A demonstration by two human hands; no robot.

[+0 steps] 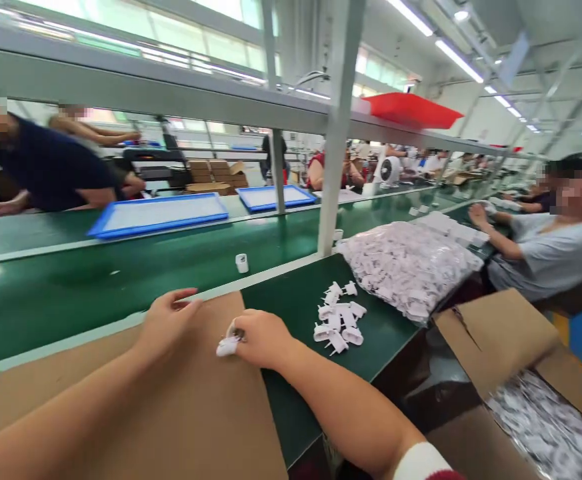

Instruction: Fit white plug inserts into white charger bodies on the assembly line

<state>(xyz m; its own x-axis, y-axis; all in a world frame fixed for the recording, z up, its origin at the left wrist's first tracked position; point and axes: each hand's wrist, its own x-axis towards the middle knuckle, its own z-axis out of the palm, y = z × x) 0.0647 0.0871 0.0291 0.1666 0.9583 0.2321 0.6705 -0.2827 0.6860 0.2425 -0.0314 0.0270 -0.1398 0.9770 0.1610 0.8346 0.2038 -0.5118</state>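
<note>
My right hand [263,338] is closed round a small white plastic part [228,345], above the right side of a brown cardboard sheet [181,413]. To its left, my left hand [168,323] is raised over the sheet's far edge, fingers apart, with nothing seen in it. A loose pile of white plastic parts [338,320] lies on the green tabletop [291,293], right of my right hand. One white piece [241,263] stands on the green conveyor belt [191,260] beyond my hands.
A clear bag of white parts [411,267] sits at the right, beside a metal post [333,167]. An open carton [501,333] holds more parts at lower right. Blue-rimmed trays [161,215] lie across the belt. Several people sit around; one in grey [551,247] is at right.
</note>
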